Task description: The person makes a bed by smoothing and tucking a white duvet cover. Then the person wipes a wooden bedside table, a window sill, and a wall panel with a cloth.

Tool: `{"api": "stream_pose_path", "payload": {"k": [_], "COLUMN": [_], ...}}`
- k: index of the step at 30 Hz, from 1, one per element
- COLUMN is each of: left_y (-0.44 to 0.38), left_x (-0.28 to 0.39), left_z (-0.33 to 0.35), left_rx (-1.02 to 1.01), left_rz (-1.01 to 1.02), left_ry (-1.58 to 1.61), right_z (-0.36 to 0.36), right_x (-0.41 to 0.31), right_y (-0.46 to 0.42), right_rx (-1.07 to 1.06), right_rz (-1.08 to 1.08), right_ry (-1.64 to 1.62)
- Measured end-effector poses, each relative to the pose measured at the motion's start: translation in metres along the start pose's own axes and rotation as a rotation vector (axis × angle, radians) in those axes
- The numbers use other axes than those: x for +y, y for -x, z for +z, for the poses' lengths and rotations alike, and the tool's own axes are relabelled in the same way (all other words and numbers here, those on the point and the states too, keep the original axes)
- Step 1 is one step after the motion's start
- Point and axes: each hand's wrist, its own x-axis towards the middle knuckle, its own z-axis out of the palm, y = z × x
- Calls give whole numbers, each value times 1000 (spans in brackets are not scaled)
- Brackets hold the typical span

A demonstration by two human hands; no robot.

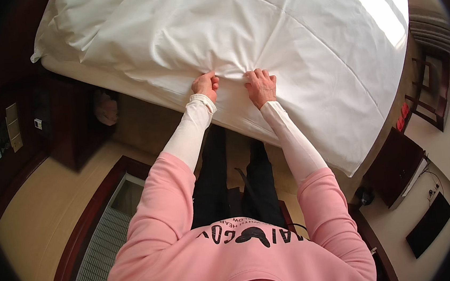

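Observation:
A white duvet or quilt cover lies over the bed, wrinkled between and beyond my hands. My left hand is closed in a fist on a fold of the white cloth near the bed's near side. To its right, my right hand pinches the same cloth, back of the hand up, fingertips partly hidden in the folds. The cloth is drawn into creases at both hands. Below the cover runs the pale side of the bed.
At the left stands a dark wooden bedside cabinet with a pinkish item beside it. Right of the bed are a dark cabinet, a wooden chair and a wall-mounted screen. A dark-framed glazed panel is at lower left.

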Motion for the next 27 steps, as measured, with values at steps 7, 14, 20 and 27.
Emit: {"api": "stream_pose_path", "payload": {"k": [7, 14, 20, 27], "left_y": [39, 54, -22, -10], "left_x": [17, 46, 55, 46], "left_z": [-3, 53, 40, 43], "left_rx": [-115, -424, -658, -711], "left_rz": [-23, 515, 1367, 1614], "left_ry": [153, -311, -1564, -1831], "right_z": [-18, -67, -78, -7], "right_x": [-5, 31, 31, 40], "right_y": [-1, -60, -54, 62], "right_rx": [-1, 310, 356, 202], "right_rz": [31, 316, 369, 319], "right_ry": [-206, -239, -266, 81]}}
